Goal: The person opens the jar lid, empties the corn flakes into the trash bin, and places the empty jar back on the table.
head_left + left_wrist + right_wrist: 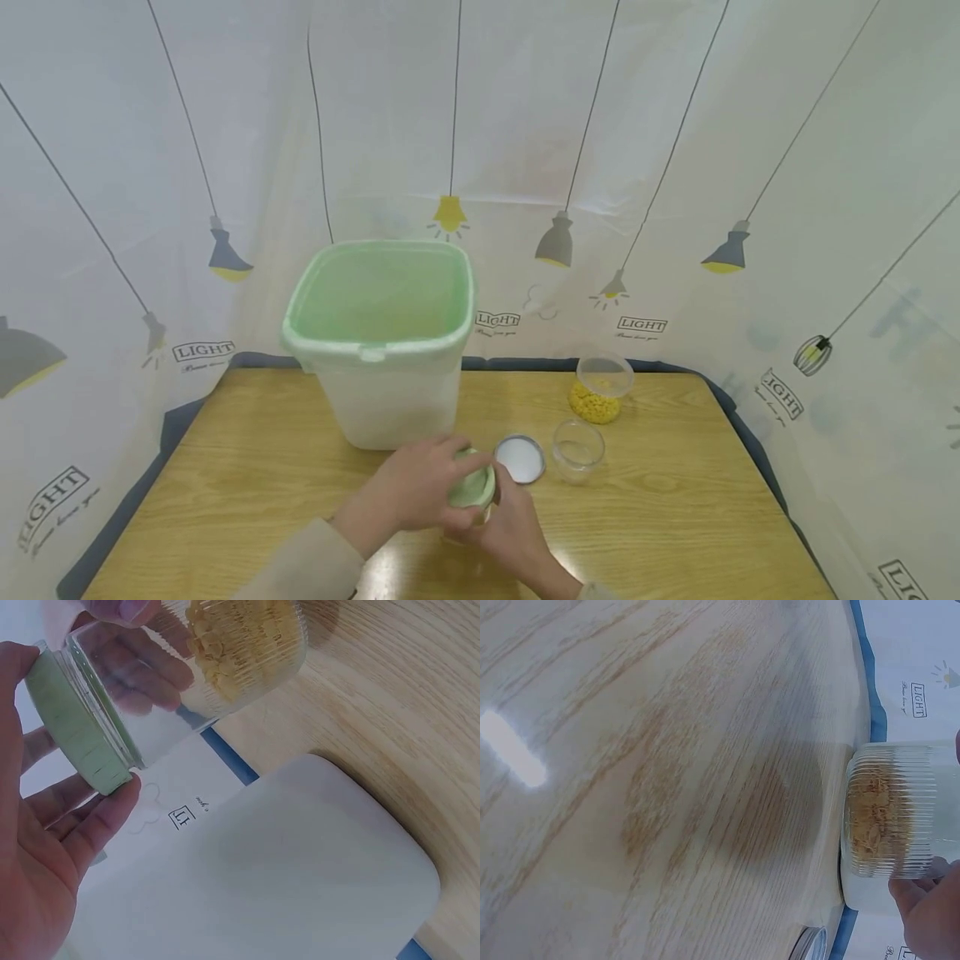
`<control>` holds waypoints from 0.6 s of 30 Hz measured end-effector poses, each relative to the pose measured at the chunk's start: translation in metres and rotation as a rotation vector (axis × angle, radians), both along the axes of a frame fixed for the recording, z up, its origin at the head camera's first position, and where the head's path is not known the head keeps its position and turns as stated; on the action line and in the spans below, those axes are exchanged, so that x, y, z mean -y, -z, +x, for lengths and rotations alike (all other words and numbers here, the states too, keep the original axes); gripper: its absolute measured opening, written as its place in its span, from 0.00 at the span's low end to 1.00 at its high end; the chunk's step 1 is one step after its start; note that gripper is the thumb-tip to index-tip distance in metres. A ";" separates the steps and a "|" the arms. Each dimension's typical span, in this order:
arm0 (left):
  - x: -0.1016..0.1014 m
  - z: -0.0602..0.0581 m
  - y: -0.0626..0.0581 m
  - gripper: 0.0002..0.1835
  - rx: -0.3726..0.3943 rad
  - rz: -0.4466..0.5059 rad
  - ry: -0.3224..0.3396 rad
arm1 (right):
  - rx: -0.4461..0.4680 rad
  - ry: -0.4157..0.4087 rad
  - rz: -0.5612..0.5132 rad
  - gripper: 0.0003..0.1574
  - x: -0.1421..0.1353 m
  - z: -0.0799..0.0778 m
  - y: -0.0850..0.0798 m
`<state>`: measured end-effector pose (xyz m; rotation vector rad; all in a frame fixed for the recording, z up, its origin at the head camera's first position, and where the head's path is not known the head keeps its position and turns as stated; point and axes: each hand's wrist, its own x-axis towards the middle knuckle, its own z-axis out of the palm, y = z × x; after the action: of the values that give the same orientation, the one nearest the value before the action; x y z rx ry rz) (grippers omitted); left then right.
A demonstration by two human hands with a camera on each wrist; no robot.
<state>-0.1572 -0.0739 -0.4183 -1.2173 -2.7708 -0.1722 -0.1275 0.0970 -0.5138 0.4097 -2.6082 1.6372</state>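
Both hands are on a clear ribbed jar [889, 810] that is partly filled with yellowish flake-like pieces. My left hand [420, 490] grips its pale green lid [79, 724], with fingers and thumb spread around the edge. In the left wrist view the lid sits on the jar's mouth. Round the glass body, my right hand [516, 533] holds the jar from the right side. From the head view, the green lid top [472, 487] shows between the hands, and they hide most of the jar.
A large white bin [393, 400] with a pale green rim stands behind the left hand. To the right lie a white disc with a metal rim [520, 459], a clear cup [578, 454] and a clear container of yellow pieces [595, 404]. A printed curtain surrounds the wooden table [675, 492].
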 end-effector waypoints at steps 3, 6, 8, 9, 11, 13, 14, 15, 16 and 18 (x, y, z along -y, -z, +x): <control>-0.001 0.000 0.000 0.31 -0.001 -0.005 -0.016 | 0.000 0.000 0.003 0.55 0.000 0.000 0.000; -0.002 0.000 0.000 0.31 -0.007 0.009 -0.028 | 0.002 0.004 0.001 0.54 0.001 0.000 0.001; -0.001 0.000 0.000 0.31 -0.013 0.016 -0.034 | 0.007 0.009 0.000 0.54 0.000 0.000 0.001; -0.001 0.001 -0.001 0.31 -0.016 0.018 -0.036 | 0.012 0.011 -0.002 0.54 0.000 0.000 0.001; -0.001 0.001 -0.001 0.32 -0.022 0.021 -0.037 | 0.019 0.012 0.000 0.54 0.000 0.000 0.001; -0.001 0.001 -0.002 0.32 -0.029 0.020 -0.034 | 0.027 0.010 -0.003 0.54 0.000 0.001 0.001; -0.001 0.001 -0.002 0.32 -0.030 0.021 -0.032 | 0.031 0.009 -0.004 0.54 -0.001 0.001 0.001; -0.001 0.001 -0.003 0.32 -0.031 0.024 -0.030 | 0.030 0.009 0.000 0.54 -0.001 0.000 0.002; -0.001 0.001 -0.004 0.32 -0.032 0.031 -0.027 | 0.032 0.007 0.001 0.53 -0.001 0.000 0.002; -0.002 0.001 -0.006 0.31 -0.036 0.041 -0.023 | 0.035 0.003 0.000 0.53 -0.001 0.000 0.001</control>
<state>-0.1559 -0.0724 -0.4122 -1.1664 -2.7354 -0.2020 -0.1270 0.0978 -0.5152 0.3812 -2.6321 1.6588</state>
